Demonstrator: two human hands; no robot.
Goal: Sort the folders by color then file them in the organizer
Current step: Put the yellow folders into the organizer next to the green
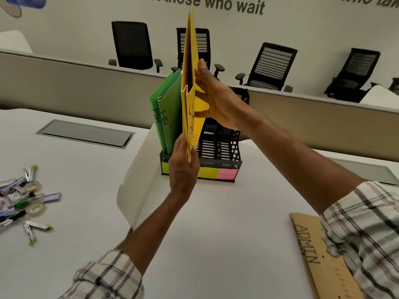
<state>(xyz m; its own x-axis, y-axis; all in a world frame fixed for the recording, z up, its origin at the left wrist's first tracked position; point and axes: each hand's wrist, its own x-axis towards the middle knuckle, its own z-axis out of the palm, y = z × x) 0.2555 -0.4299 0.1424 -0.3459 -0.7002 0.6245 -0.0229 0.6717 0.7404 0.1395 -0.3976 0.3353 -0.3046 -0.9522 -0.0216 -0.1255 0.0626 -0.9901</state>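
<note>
A black mesh organizer (222,147) stands on the white table, with green, yellow and pink labels along its front. Two green folders (167,113) marked "HR" stand upright in its left compartment. I hold yellow folders (190,61) upright above the middle compartment, their lower end just over the organizer's front. My left hand (182,167) pinches their bottom edge. My right hand (213,100) grips their right side higher up. A brown folder (311,251) marked "ADMIN" lies flat on the table at the lower right, partly under my right sleeve.
Pens, markers and tape rolls (26,199) lie scattered at the left. A grey cable hatch (84,132) is set into the table at the back left. Behind a low partition (86,83) stand several black office chairs (131,46).
</note>
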